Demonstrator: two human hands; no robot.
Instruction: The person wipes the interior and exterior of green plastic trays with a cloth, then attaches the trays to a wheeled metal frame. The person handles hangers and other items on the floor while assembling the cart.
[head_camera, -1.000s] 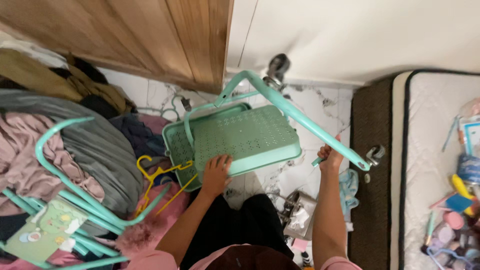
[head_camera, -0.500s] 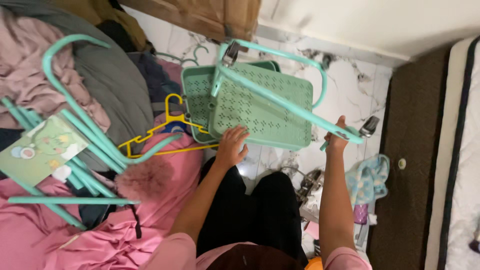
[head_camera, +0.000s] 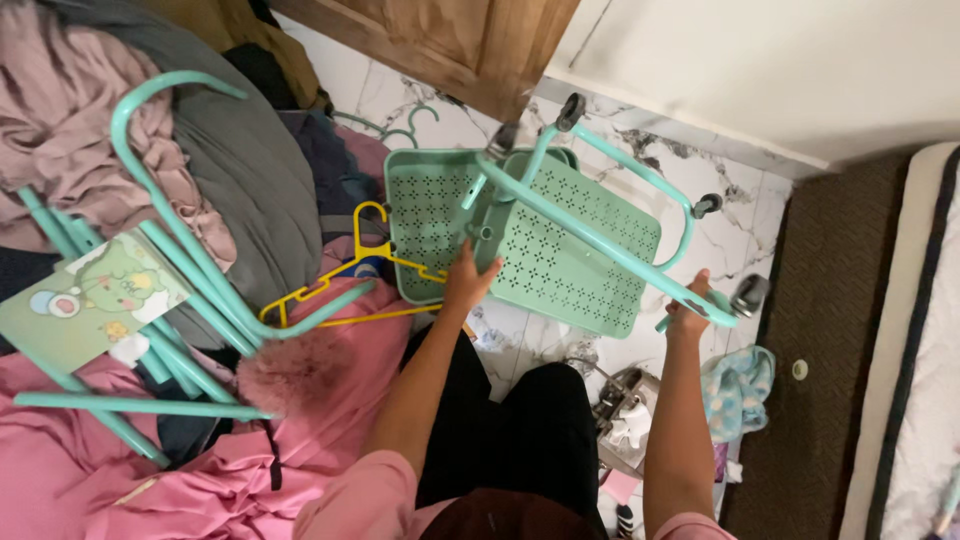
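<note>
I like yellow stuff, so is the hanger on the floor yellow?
Yes, the hanger lying on the pink cloth beside the mint basket is yellow.

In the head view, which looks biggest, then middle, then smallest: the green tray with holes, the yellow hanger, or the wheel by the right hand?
1. Tray, biggest.
2. Hanger.
3. Wheel, smallest.
The tray is held up nearer the camera, so it may look extra big.

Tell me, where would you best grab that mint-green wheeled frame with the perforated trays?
Probably by the long bare tube of the frame, from the near side: it is round, slim and clear of the trays. The right hand grips its wheel end; the left hand steadies a tray.
</note>
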